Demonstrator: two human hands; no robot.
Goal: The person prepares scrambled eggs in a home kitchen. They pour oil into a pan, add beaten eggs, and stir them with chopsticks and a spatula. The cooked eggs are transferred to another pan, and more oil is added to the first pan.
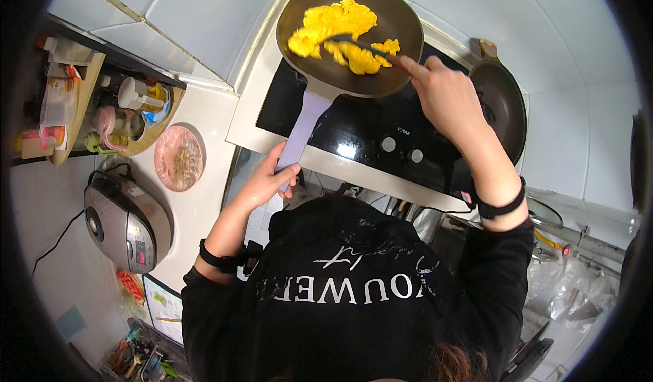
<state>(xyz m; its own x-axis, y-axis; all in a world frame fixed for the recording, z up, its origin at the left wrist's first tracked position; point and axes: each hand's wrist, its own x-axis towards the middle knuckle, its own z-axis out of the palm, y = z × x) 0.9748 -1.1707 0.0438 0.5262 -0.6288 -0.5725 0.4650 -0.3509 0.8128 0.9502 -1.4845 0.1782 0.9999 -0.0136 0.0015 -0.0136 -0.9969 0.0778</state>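
My left hand (278, 175) is wrapped around the lilac handle of a dark frying pan (403, 15). The pan sits over the left part of a black glass cooktop (336, 127). Inside it lie bright yellow pieces of scrambled egg (342, 19). With my right hand (449, 94) I hold a spatula (370, 49) by its brownish handle, index finger stretched along it. The spatula's dark head is among the egg pieces and looks blurred. Part of the spatula's handle is hidden in my fist.
A second dark pan (502, 106) stands on the cooktop's right, partly behind my right forearm. On the left counter are a pink plate (162, 152) of food and a rice cooker (127, 224). Corner shelves (153, 132) hold jars and bottles. Two knobs (388, 144) face me.
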